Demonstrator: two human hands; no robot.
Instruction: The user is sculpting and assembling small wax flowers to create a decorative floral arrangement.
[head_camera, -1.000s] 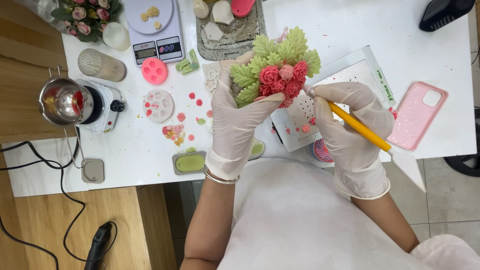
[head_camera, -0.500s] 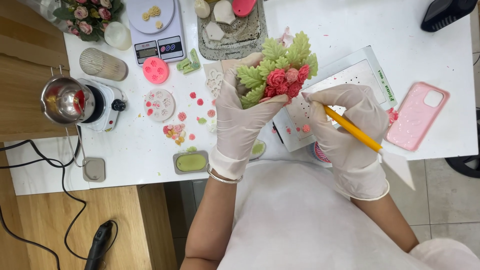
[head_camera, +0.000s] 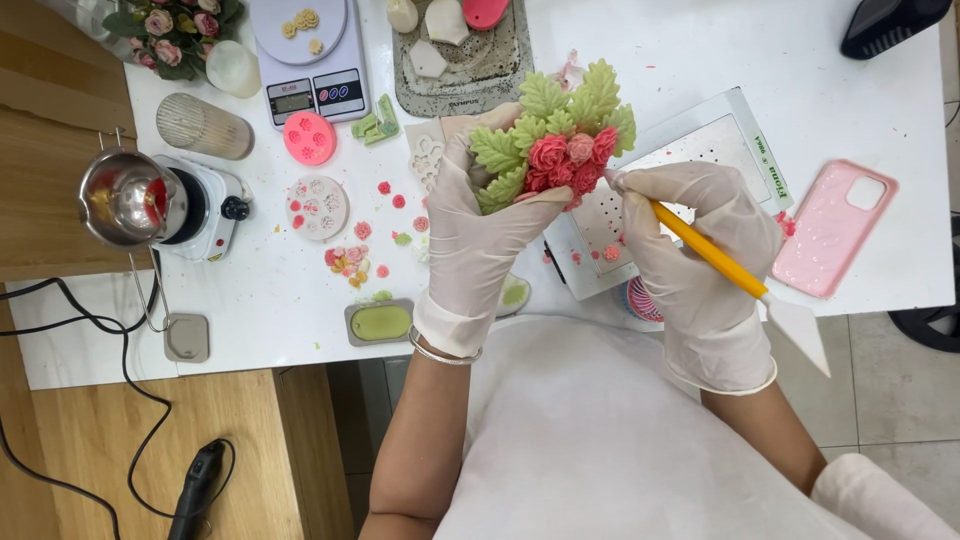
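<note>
a white table (head_camera: 760, 60) is covered with craft things: a kitchen scale (head_camera: 305, 60) at the top, a pink round mould (head_camera: 310, 137) below it, a small metal pot (head_camera: 128, 197) set on a white hotplate (head_camera: 205, 205) at the left, loose pink rosettes (head_camera: 385, 188) scattered between, a green-filled rectangular mould (head_camera: 380, 322) near the table edge, and a pink phone case (head_camera: 835, 228) at the right. a white perforated tray (head_camera: 700, 150) is partly hidden behind both hands. the left hand (head_camera: 480, 235), gloved, is clenched around the base of a bouquet of green leaves and pink roses (head_camera: 560, 145), which is held raised above the tray. the right hand (head_camera: 700, 260), gloved, is closed on a yellow-handled modelling tool (head_camera: 715, 258), whose near end is brought against the roses.
</note>
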